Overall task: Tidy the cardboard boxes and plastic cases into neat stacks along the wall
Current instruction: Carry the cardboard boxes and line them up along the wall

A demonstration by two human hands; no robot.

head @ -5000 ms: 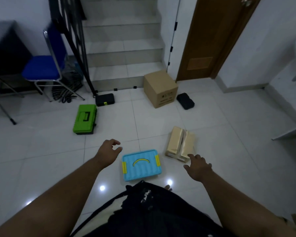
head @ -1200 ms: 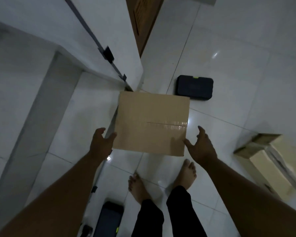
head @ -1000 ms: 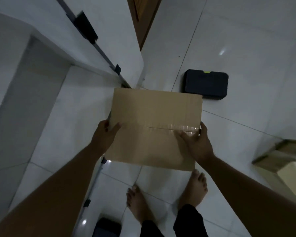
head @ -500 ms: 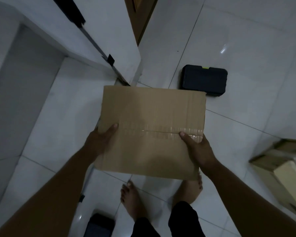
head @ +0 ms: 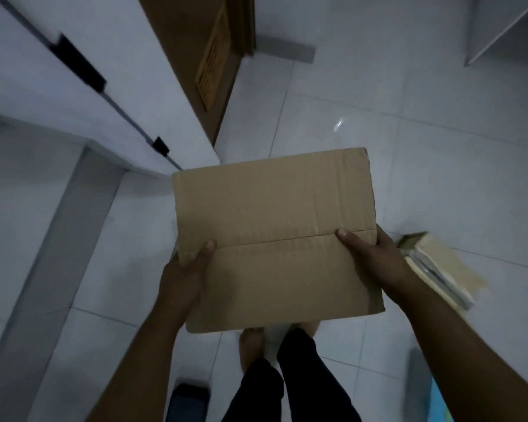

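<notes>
The white tiled floor (head: 409, 166) fills most of the view, with a white wall corner (head: 110, 95) at 10 o'clock and a brown wooden door (head: 201, 41) at 12 o'clock. The sealed cardboard box (head: 272, 208) is in the centre, apparently lifted in front of the person's legs. A paler, flatter box (head: 439, 269) lies on the floor at 3 o'clock. The left hand (head: 183, 275) grips the box's left edge and the right hand (head: 375, 257) its right edge. Each thumb lies on the lid and the fingers are hidden below, probably to carry it level toward the wall. A dark plastic case (head: 189, 403) lies at 7 o'clock.
</notes>
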